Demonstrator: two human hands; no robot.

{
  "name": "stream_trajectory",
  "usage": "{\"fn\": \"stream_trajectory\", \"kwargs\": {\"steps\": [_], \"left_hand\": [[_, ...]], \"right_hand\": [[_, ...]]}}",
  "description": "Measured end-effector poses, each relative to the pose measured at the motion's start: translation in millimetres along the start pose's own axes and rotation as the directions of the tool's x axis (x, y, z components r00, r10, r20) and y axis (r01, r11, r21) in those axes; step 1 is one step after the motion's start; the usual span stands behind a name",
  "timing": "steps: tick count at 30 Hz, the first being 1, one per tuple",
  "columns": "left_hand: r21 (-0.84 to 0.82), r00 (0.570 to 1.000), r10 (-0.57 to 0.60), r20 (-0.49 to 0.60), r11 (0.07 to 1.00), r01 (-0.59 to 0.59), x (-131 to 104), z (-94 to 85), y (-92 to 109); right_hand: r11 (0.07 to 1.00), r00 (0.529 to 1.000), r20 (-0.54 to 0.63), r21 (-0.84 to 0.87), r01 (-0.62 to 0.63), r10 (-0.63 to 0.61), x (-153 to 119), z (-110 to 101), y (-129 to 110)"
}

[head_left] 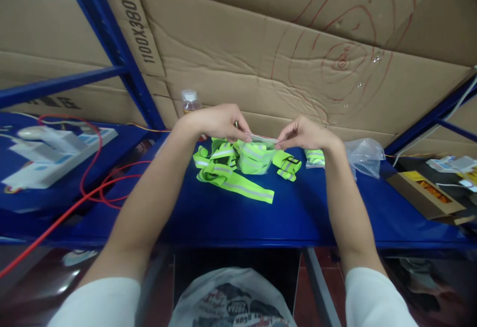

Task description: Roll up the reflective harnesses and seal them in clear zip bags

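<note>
A clear plastic bag (257, 160) with folded neon-green reflective strap inside hangs between my hands, upright over the blue table. My left hand (229, 123) pinches the left end of its top edge, and my right hand (298, 134) pinches the right end. Left of the bag, loose green straps (238, 185) with grey stripes lie tangled on the table. A rolled green strap (286, 164) sits just right of the bag. Beyond it, partly behind my right forearm, is another bagged green strap (315, 157).
A blue table (238, 225) stands before a cardboard wall (223, 43). Behind my left wrist is a bottle (190, 99). Crumpled clear bags (367, 157) and an open cardboard box (425, 195) lie right. Red cables (63, 215) and white power strips (59, 160) are left.
</note>
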State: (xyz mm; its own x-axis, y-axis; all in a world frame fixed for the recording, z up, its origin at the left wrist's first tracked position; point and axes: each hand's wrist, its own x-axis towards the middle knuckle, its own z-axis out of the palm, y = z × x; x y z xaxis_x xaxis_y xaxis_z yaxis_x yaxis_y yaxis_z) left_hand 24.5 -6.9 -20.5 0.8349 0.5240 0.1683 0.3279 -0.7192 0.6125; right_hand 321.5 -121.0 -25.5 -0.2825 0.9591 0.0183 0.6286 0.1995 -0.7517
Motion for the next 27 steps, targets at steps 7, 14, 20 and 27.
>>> {"fn": "stream_trajectory", "kwargs": {"steps": [7,14,20,27], "left_hand": [[-0.097,0.993,-0.031,0.118,0.994,0.043,0,-1.2,-15],[-0.012,0.995,-0.02,0.103,1.0,0.021,1,-0.9,-18],[0.071,1.0,0.015,0.016,0.997,-0.016,-1,5.0,-6],[0.084,1.0,0.009,0.012,0.996,-0.01,1,9.6,2]], "right_hand": [[0.992,0.991,0.061,-0.035,-0.118,0.12,4,-7,0],[0.984,0.992,0.017,-0.129,-0.124,0.127,3,-2,7],[0.973,0.996,-0.001,-0.215,-0.09,0.092,-7,-6,-4],[0.967,0.997,0.011,-0.242,-0.076,0.082,-8,2,-14]]}}
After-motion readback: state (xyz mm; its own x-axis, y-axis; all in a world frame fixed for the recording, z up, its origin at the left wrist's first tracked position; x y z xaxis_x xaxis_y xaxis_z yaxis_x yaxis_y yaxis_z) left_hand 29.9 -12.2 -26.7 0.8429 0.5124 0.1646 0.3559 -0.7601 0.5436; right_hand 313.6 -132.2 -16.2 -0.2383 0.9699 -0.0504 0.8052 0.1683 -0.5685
